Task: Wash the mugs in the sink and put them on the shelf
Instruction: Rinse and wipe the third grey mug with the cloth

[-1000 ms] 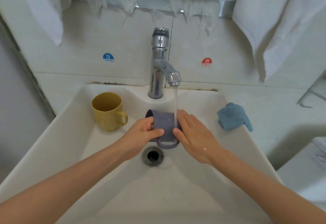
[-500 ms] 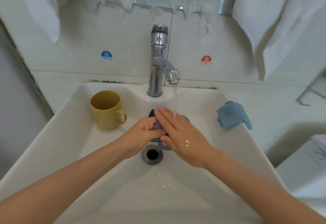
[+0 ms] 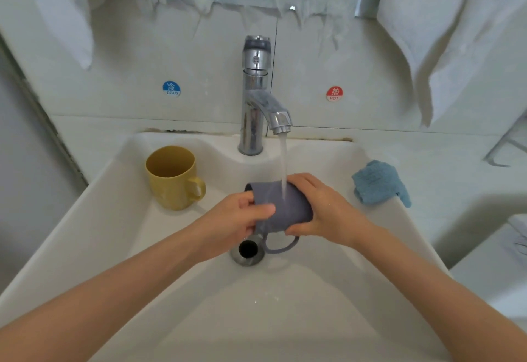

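Sliding rightward, my right hand (image 3: 328, 207) had come off the top of the grey mug (image 3: 281, 207), which it covered 0.5 s earlier, and the mug's wall lay bare under the water stream (image 3: 283, 162) from the faucet (image 3: 256, 96). I held the mug on its side above the sink (image 3: 256, 319), mouth to the left, its handle (image 3: 281, 246) hanging down over the drain (image 3: 247, 250). My left fingers (image 3: 245, 199) were curled round the rim end with the thumb pressed on the outer wall. My right fingers (image 3: 302, 182) were wrapped over the base end, thumb beneath.

Of the 2 mugs, the yellow mug (image 3: 174, 182) stood upright at the far left of the basin, by my judgement not yet washed. A blue cloth (image 3: 376, 184) lay on the worktop at the right.

I judged the main risk to be slipping: wet skin on a smooth wet wall, and 1 loosened grip while turning it could drop the mug onto the hard basin. Water striking the curved side could also splash out over the rim.
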`<action>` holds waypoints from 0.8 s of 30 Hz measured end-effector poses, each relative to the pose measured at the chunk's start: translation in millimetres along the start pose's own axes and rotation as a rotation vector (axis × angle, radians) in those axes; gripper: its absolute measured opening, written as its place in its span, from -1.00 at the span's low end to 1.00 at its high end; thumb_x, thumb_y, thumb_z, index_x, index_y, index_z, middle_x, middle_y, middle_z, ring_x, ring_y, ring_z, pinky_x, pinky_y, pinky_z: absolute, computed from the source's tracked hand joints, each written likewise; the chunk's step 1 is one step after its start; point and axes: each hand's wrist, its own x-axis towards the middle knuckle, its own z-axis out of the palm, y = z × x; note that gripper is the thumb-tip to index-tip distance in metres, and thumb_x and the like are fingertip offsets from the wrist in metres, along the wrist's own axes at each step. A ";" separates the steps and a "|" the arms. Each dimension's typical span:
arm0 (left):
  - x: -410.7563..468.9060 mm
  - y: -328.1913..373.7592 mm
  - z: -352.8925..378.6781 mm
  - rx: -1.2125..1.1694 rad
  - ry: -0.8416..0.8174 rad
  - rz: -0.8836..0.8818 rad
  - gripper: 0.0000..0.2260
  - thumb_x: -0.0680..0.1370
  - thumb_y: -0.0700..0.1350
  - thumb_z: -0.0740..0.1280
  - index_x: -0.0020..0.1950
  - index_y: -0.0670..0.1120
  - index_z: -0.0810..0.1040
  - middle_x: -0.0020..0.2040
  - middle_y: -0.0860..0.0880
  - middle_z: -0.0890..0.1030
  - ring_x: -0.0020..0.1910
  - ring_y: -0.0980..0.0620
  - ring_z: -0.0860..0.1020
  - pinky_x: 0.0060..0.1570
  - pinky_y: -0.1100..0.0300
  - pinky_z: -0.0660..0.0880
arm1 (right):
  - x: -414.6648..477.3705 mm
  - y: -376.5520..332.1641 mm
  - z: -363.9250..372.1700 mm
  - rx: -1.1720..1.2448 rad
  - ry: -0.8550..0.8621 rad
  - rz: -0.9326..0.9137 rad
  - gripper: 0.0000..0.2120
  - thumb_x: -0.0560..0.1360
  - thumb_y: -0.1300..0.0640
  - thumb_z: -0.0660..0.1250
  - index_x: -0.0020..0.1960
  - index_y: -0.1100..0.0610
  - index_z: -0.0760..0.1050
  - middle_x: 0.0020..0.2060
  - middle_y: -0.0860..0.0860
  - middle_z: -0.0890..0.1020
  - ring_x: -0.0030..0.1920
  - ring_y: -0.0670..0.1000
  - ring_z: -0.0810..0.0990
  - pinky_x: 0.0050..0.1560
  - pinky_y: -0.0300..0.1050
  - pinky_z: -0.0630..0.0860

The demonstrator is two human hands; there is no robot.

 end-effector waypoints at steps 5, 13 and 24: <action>3.5 -1.2 1.5 -0.149 0.142 0.008 -0.79 0.57 -0.29 0.19 0.13 -0.14 0.53 0.02 -0.09 0.66 -0.04 0.01 0.65 -0.02 0.19 0.58 | 2.2 -0.3 7.2 -0.048 0.036 -0.011 -0.10 0.32 0.10 0.53 0.49 0.21 0.08 0.45 0.09 0.22 0.42 0.03 0.23 0.33 -0.38 0.09; 2.6 -6.0 2.6 0.109 0.165 0.081 -0.78 0.54 -0.34 0.25 0.00 -0.07 0.60 -0.04 -0.05 0.69 -0.01 0.01 0.64 0.04 0.22 0.55 | -8.0 -35.7 20.9 -0.279 0.085 -0.091 -0.14 0.40 0.16 0.41 0.51 0.27 -0.04 0.50 0.19 0.10 0.50 0.15 0.09 0.48 0.04 0.08; 2.3 -13.7 0.4 0.368 0.146 0.113 -0.82 0.54 -0.31 0.26 0.06 -0.19 0.61 -0.02 -0.17 0.67 0.00 -0.07 0.63 0.07 0.14 0.54 | -11.8 -28.1 14.0 -0.214 0.023 0.029 -0.24 0.43 0.04 0.34 0.49 0.14 0.02 0.43 0.05 0.22 0.39 0.06 0.23 0.35 -0.19 0.17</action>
